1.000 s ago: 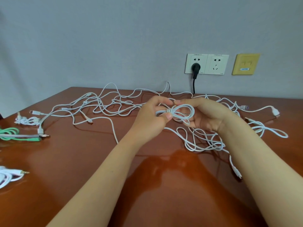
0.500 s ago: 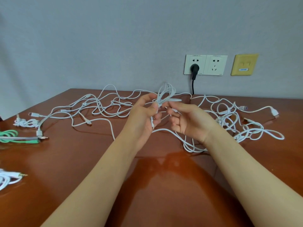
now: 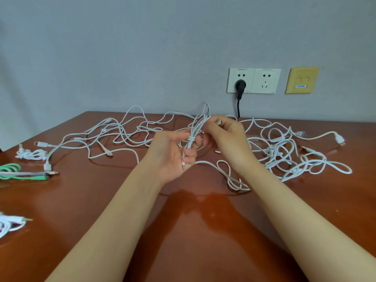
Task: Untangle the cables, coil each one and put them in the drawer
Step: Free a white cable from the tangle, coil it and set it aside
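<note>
A folded white cable bundle stands upright between my hands above the brown table. My left hand grips its lower part, and a few turns of cable are wound round its middle. My right hand pinches the free end of that cable near the bundle's top. Behind and beside my hands lies a tangle of white cables spread across the table, with more loose loops on the left.
A coiled green cable and a small white coil lie at the left edge. Another white coil with an audio plug sits near left. On the wall are two sockets with a black plug, and a yellow plate.
The round coil held one second ago has been squeezed into a long upright bundle. My right hand has wound the cable's end round its middle and moved up to the top.
</note>
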Motion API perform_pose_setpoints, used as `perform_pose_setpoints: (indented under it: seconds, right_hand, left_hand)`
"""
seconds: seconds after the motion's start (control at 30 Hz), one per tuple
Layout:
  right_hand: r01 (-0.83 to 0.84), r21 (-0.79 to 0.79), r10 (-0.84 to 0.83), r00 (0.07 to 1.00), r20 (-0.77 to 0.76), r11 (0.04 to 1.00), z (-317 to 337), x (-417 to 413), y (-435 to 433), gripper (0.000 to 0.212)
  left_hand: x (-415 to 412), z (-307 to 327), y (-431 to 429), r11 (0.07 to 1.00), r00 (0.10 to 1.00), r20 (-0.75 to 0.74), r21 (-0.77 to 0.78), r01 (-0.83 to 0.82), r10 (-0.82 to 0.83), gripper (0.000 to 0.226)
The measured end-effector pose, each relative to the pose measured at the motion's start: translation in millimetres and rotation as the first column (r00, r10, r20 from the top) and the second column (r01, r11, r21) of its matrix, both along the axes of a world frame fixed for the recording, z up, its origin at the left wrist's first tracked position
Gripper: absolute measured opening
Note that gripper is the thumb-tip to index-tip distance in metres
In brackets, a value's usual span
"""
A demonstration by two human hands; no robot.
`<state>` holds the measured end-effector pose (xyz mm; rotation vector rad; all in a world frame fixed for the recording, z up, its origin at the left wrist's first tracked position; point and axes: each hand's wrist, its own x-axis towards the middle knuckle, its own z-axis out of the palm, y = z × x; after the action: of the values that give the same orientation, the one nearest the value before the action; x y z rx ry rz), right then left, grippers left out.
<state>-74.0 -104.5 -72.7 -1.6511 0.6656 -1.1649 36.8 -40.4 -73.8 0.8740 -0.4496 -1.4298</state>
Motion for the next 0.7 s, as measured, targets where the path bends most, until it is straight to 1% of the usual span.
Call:
perform_pose_setpoints:
  seconds: [0.13, 0.2, 0.23, 0.27, 0.3, 0.33, 0.37, 0.4, 0.47, 0.53, 0.57, 0.63, 0.67, 0.7]
  right_hand:
    - [-0.002, -0.022, 0.001, 0.998, -0.06, 1.0, 1, -2, -2, 0.033]
    - [0.0, -0.025, -0.002, 0.998, -0.066, 1.0, 2, -2, -1, 0.031]
    - [0.002, -0.024, -0.003, 0.998, -0.068, 1.0, 2, -1, -1, 0.029]
    - [0.002, -0.026, -0.004, 0.997, -0.071, 1.0, 2, -1, -1, 0.027]
    - [0.002, -0.035, -0.005, 0.997, -0.076, 0.999, 1, 0, -1, 0.024]
    - [0.001, -0.045, -0.004, 0.997, -0.078, 0.999, 0, 1, -1, 0.02]
    - [-0.003, -0.056, -0.002, 0.997, -0.078, 0.998, -1, 2, 0, 0.015]
    - [-0.005, -0.067, 0.0, 0.997, -0.073, 0.998, -1, 3, 0, 0.011]
    - [-0.019, -0.094, 0.013, 0.998, -0.069, 0.995, 1, 6, 3, 0.008]
    - [-0.019, -0.122, 0.011, 0.997, -0.07, 0.992, 2, 8, 6, 0.005]
    - [-0.014, -0.136, 0.004, 0.997, -0.075, 0.991, 3, 10, 7, 0.012]
    - [-0.01, -0.16, -0.004, 0.996, -0.089, 0.987, 4, 11, 9, 0.025]
    - [-0.009, -0.177, -0.009, 0.995, -0.1, 0.984, 4, 10, 8, 0.023]
    - [-0.007, -0.199, -0.017, 0.993, -0.115, 0.98, 3, 10, 8, 0.018]
  left_hand:
    - [1, 3, 2, 0.999, 0.996, 0.086, 0.031, 0.029, -0.032, 0.016]
    - [0, 4, 2, 1.0, 0.978, 0.204, 0.0, -0.031, 0.03, 0.016]
    - [-3, 4, 0, 0.995, 0.946, 0.309, -0.034, -0.095, 0.101, 0.018]
    - [-6, 4, -2, 0.982, 0.879, 0.438, -0.083, -0.171, 0.19, 0.021]
    - [-10, 2, -4, 0.957, 0.773, 0.565, -0.145, -0.25, 0.288, 0.025]
    - [-14, 0, -5, 0.923, 0.649, 0.659, -0.219, -0.317, 0.38, 0.028]
    - [-16, -3, -7, 0.885, 0.539, 0.709, -0.294, -0.36, 0.455, 0.03]
    - [-17, -5, -8, 0.855, 0.467, 0.725, -0.354, -0.378, 0.506, 0.031]
    - [-18, -6, -6, 0.825, 0.369, 0.75, -0.417, -0.381, 0.549, 0.032]
    - [-19, -5, -4, 0.809, 0.263, 0.784, -0.456, -0.372, 0.563, 0.026]
    - [-20, -4, -3, 0.798, 0.216, 0.793, -0.47, -0.377, 0.57, 0.025]
    - [-21, -3, 0, 0.787, 0.136, 0.806, -0.502, -0.36, 0.576, 0.032]
    - [-20, -3, 1, 0.793, 0.083, 0.82, -0.515, -0.324, 0.566, 0.032]
    - [-19, -3, 2, 0.807, 0.027, 0.837, -0.517, -0.286, 0.546, 0.03]
